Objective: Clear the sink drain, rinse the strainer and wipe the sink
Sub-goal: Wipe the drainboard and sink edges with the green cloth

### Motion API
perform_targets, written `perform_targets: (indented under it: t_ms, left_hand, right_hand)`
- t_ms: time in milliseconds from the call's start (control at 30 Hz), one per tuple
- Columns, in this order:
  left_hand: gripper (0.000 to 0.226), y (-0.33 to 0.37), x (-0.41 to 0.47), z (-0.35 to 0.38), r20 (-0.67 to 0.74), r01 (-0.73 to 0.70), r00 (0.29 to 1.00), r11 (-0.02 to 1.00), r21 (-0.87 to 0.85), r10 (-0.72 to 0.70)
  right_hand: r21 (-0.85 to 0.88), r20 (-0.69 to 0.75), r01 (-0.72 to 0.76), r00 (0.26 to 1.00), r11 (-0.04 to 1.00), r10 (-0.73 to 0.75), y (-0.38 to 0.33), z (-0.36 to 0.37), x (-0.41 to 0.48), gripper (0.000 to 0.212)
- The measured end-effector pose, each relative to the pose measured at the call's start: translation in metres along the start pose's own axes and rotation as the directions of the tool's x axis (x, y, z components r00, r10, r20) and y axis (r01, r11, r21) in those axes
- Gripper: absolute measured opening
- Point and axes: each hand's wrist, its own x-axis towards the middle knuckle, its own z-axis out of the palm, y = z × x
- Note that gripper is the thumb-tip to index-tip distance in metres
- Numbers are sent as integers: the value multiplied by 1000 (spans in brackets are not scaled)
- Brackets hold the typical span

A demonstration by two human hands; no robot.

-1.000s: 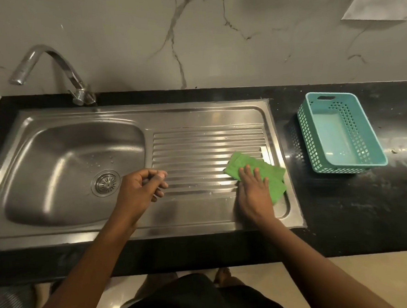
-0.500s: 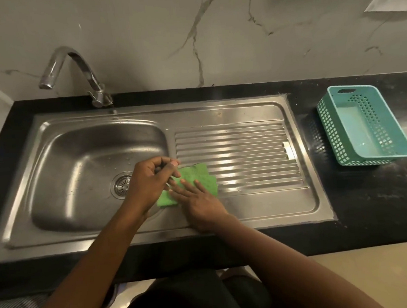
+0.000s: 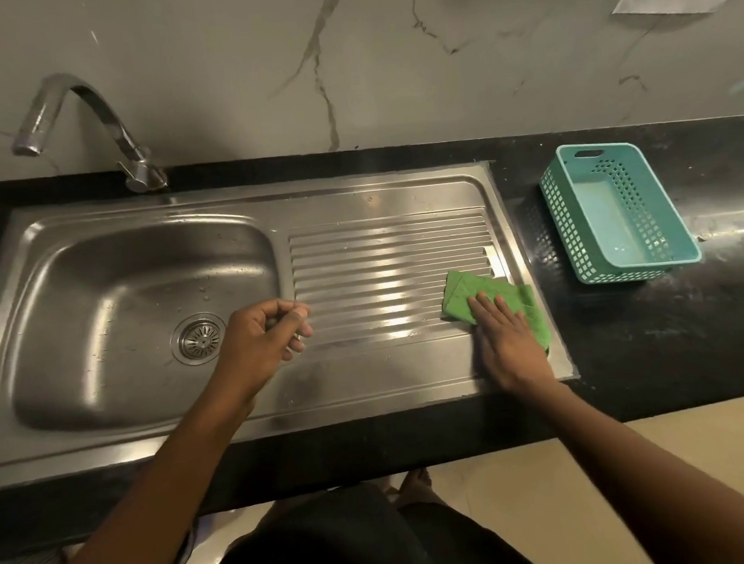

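Observation:
A steel sink has its round strainer seated in the drain. To its right lies the ribbed drainboard. My right hand presses flat on a green cloth at the drainboard's near right corner, fingers spread over it. My left hand hovers over the divide between bowl and drainboard, fingers loosely curled with nothing visible in them. Part of the cloth is hidden under my right palm.
A curved tap stands at the back left of the sink. A teal plastic basket sits on the black counter to the right of the drainboard. A marble-patterned wall runs behind.
My right hand has slid the green cloth from the drainboard's left end, next to my left hand, back across to its right corner. My left hand has stayed near the bowl's edge.

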Motion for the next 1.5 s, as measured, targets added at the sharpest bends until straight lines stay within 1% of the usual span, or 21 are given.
perform_targets:
  t_ms: [67,133,233,367,433,467,533,567,600,667,733,767,833,967,1067,1167,1267,1333,1367,1433,1500]
  left_hand:
    - [12,-2,-3,0,4,9,1000,1000,-4,-9]
    - [12,-3,-6,-1,10,16,1000,1000,-10,-16]
    - [13,-2,-8,-4,20,14,1000,1000,-2,-14]
    - [14,0,-9,-7,11,5,1000,1000,-9,-5]
    - [13,1,-9,-6,7,4,1000,1000,-8,-4]
    - [13,2,-9,-5,9,3,1000,1000,-6,-3]
    - [14,2,-9,-3,9,7,1000,1000,-11,-7]
    - [14,3,-9,-2,8,9,1000,1000,-19,-9]
    - [14,4,-9,-2,5,8,1000,1000,-28,-8]
    - [14,7,-8,-3,-3,1,1000,999,-46,-1]
    - [14,8,-6,-4,-4,-8,1000,999,-36,8]
    - [14,8,-5,-4,-2,-11,1000,1000,-22,11]
    - [13,7,-3,-3,-1,-13,1000,1000,-5,13]
    - [13,1,0,-3,17,-2,1000,1000,5,1]
    - [13,-1,1,-1,39,-3,999,1000,11,3]
    - [12,-1,1,0,48,-15,999,1000,14,14]
    - [12,-2,0,-1,40,-18,999,1000,5,18]
    - [12,-3,-3,-2,31,-9,999,1000,-4,9]
    - [13,-3,-4,-3,28,-3,1000,1000,-7,3]
    - [13,-3,-6,-4,32,5,999,1000,-10,-4]
    - [14,-3,-7,-4,36,9,999,1000,-14,-9]
  right_hand:
    - [74,-64,-113,991,991,118,-28,17,-1,53]
    - [94,-87,-148,984,985,156,-58,38,-1,54]
    - [74,-46,-65,997,995,69,-97,64,1,56]
    - [62,11,-21,1000,998,20,-132,79,-1,57]
    - [30,75,54,996,998,-57,-151,83,-1,58]
    - [10,116,124,985,992,-124,-166,86,-1,60]
    - [-25,211,300,934,954,-288,-204,99,-4,64]
    - [-31,251,371,902,928,-352,-221,106,-8,66]
    - [-30,278,409,880,912,-385,-233,111,-11,68]
    - [-43,301,454,855,890,-422,-233,112,-12,68]
    - [-91,284,518,832,850,-476,-210,102,-12,63]
    - [-102,262,526,833,844,-487,-194,96,-13,61]
    - [-86,216,463,873,882,-438,-162,80,-16,58]
    - [-101,135,242,964,965,-227,-86,41,-23,59]
    - [-113,82,87,994,990,-78,-28,10,-25,58]
    - [-106,56,-20,998,994,26,3,-9,-25,58]
    - [-32,-18,-119,993,992,118,-10,-1,-16,58]
    - [41,-60,-200,977,979,202,-36,12,-13,58]
    - [56,-67,-208,975,977,212,-52,21,-15,57]
    - [76,-59,-143,987,987,147,-87,40,-22,56]
    - [88,-7,-18,1000,996,19,-126,62,-27,58]
